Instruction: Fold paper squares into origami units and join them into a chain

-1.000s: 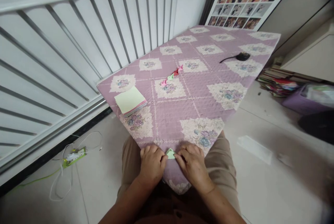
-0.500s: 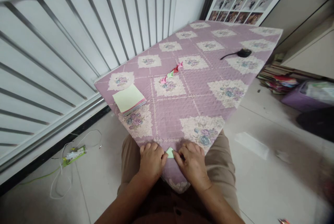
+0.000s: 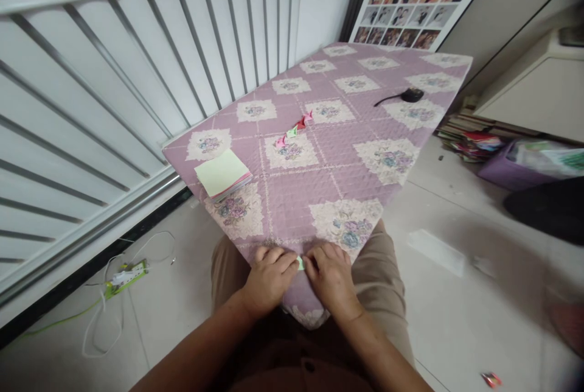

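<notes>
A small piece of folded light green paper (image 3: 300,263) lies on the tablecloth near the table's close corner, and only a narrow strip of it shows between my hands. My left hand (image 3: 272,271) covers its left side, fingers together and pressed down. From the right, my right hand (image 3: 332,273) grips its edge with thumb and curled fingers. Farther up the cloth is a short row of small folded paper pieces (image 3: 292,131) in pink, green and red. To the left sits a stack of square paper sheets (image 3: 222,174), light green on top.
The floral purple tablecloth (image 3: 292,191) covers the table. A black object with a thin tail (image 3: 412,95) rests on its far right. Along the left runs a white radiator (image 3: 137,75). On the floor are a power strip (image 3: 128,276) with cables and a purple bin (image 3: 502,167).
My left hand has shifted right over the green paper, so the triangle seen before is now mostly covered. My hands are closer together. The camera view has shifted slightly.
</notes>
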The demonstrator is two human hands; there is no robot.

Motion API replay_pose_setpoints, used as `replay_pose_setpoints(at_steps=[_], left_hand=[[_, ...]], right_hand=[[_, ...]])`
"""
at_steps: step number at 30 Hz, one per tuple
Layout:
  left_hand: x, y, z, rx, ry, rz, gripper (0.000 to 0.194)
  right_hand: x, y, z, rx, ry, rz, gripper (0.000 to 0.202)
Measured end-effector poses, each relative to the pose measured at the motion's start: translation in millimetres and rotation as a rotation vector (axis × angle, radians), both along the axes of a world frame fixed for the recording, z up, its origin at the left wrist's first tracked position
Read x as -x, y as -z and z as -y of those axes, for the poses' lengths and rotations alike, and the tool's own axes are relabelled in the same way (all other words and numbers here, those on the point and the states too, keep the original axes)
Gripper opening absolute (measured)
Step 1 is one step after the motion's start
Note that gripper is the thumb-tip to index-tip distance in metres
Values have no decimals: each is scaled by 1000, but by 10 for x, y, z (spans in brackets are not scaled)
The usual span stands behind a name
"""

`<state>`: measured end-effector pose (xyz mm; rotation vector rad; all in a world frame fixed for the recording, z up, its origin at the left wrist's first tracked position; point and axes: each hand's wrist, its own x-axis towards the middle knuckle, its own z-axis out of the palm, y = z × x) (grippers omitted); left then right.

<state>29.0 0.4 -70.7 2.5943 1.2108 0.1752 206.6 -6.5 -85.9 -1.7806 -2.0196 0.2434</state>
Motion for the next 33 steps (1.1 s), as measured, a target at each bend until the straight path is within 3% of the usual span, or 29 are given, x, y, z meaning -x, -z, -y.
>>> replay_pose_setpoints(at_steps=[3,9,13,17,23,28,33], left_hand=[[30,11,-6,6,23,-6,33],[91,27,18,-13,51,-24,35],[195,42,37,-76,117,-1,38],[350,151,101,-204,162,-19,40],[415,237,179,-231,51,-27,39],[306,79,119,-89,-30,17,34],[153,-31,84,19,-188,101,19]], right_hand=[[-57,22,41,-54,-46,-65,17],[-17,31,319,-103,-299,-63,33],[16,70,413,-92,-332,1,33],[21,80,415,-96,-346,54,33],[61,57,353,-71,-313,55,28],[-32,46,144,-31,-347,-69,18],[-38,-23,-46,34,-407,-120,22]])
